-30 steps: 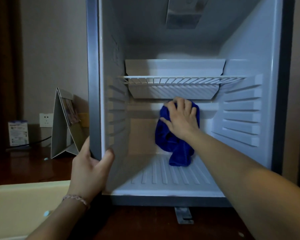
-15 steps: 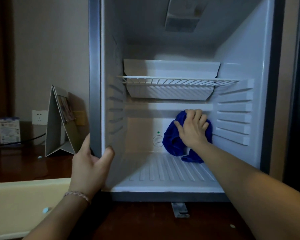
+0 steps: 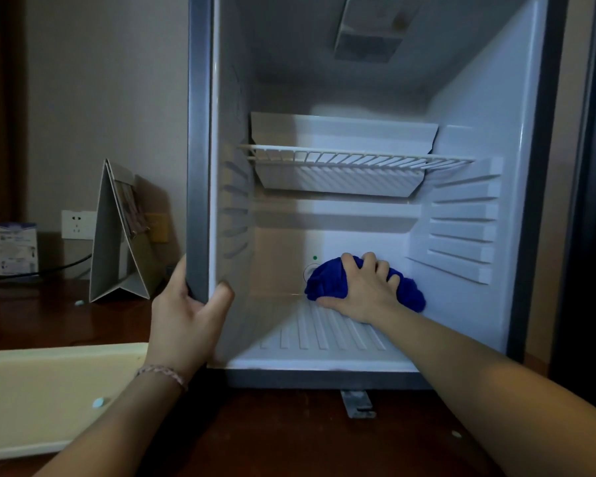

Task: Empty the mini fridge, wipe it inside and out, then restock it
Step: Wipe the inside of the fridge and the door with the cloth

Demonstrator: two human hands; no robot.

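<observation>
The mini fridge (image 3: pixel 468 108) stands open in front of me, with a white wire shelf (image 3: pixel 355 158) halfway up and nothing else stored inside. My right hand (image 3: pixel 362 290) reaches deep inside and grips a bunched blue cloth (image 3: pixel 326 282), pressing it where the back wall meets the ribbed floor. The cloth partly covers a round dial under a small green light (image 3: pixel 315 258). My left hand (image 3: pixel 190 315) grips the grey left front edge of the fridge, thumb inside, fingers outside.
The fridge sits on a dark wooden surface (image 3: pixel 289 438). A cream tray (image 3: pixel 38 394) lies at lower left. A folded standing card (image 3: pixel 121 232), a wall socket (image 3: pixel 76 223) and a small box (image 3: pixel 16 247) are at left. A metal hinge bracket (image 3: pixel 356 404) juts out below the fridge.
My right hand has carried the blue cloth down the back wall and rightward, from just under the shelf to the floor corner. My left hand has stayed on the fridge edge.
</observation>
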